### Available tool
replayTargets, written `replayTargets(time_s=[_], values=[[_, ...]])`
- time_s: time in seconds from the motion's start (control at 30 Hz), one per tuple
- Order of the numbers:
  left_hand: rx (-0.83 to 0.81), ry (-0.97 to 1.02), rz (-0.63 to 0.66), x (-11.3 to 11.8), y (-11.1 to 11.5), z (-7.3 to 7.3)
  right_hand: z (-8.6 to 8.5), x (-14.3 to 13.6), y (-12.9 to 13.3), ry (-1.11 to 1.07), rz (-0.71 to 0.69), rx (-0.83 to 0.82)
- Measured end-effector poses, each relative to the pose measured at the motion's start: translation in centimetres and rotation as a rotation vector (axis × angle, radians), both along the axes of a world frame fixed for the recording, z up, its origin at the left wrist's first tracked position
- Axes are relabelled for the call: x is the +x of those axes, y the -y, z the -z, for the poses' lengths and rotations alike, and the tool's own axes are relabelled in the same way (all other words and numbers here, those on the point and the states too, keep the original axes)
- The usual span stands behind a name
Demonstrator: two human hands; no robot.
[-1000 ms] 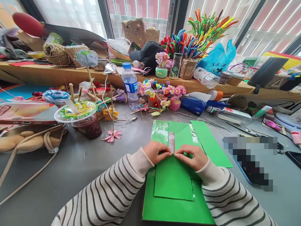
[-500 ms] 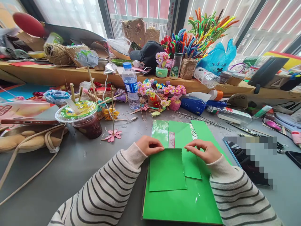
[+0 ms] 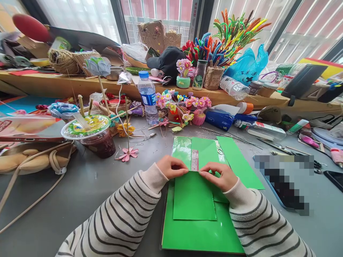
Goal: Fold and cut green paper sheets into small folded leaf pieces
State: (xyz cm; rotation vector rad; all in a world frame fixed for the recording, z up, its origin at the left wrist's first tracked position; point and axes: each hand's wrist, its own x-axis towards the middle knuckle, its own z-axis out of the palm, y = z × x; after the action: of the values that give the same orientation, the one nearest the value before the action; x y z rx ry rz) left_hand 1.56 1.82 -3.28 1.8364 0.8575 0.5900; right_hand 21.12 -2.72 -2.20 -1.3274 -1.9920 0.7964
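Observation:
A square piece of green paper (image 3: 194, 200) lies over larger green sheets (image 3: 203, 235) in a clear sleeve on the grey table. My left hand (image 3: 173, 167) pinches the top left edge of the square. At the same edge, further right, my right hand (image 3: 218, 175) pinches it between thumb and forefinger. A small pink ruler (image 3: 194, 160) lies just beyond the square, between my two hands. Another green sheet (image 3: 238, 160) angles out to the right behind my right hand.
A drink cup (image 3: 92, 137), a pink paper flower (image 3: 128, 154) and a water bottle (image 3: 148, 98) stand left of the sheets. Colourful crafted flowers (image 3: 198, 103) and a blue tissue pack (image 3: 219, 117) lie beyond. A phone (image 3: 281, 185) lies at the right.
My right hand has moved left and now grips the square's top edge. The square has shifted slightly right.

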Motion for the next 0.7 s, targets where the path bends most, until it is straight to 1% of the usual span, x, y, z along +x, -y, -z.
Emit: replayTargets(time_s=[0.17, 0.37, 0.5, 0.57, 0.63, 0.7], values=[[-0.099, 0.028, -0.014, -0.6, -0.3, -0.2, -0.1, 0.4, -0.1, -0.004, 0.019, 0.007], [-0.297, 0.067, -0.002, -1.4, -0.6, -0.9, -0.1, 0.9, -0.3, -0.008, 0.031, -0.004], [-0.358, 0.106, -0.018, -1.9, -0.8, -1.1, -0.3, 1.4, -0.3, -0.046, 0.054, -0.050], [-0.360, 0.128, -0.060, -2.0, -0.9, -1.2, -0.4, 1.7, -0.4, -0.114, 0.125, -0.090], [-0.355, 0.167, -0.129, -1.8, -0.9, -1.3, -0.3, 1.9, -0.6, -0.257, 0.272, -0.117], [-0.387, 0.220, -0.154, -1.3, -0.7, -1.2, 0.1, 2.1, -0.8, -0.452, 0.447, -0.130]])
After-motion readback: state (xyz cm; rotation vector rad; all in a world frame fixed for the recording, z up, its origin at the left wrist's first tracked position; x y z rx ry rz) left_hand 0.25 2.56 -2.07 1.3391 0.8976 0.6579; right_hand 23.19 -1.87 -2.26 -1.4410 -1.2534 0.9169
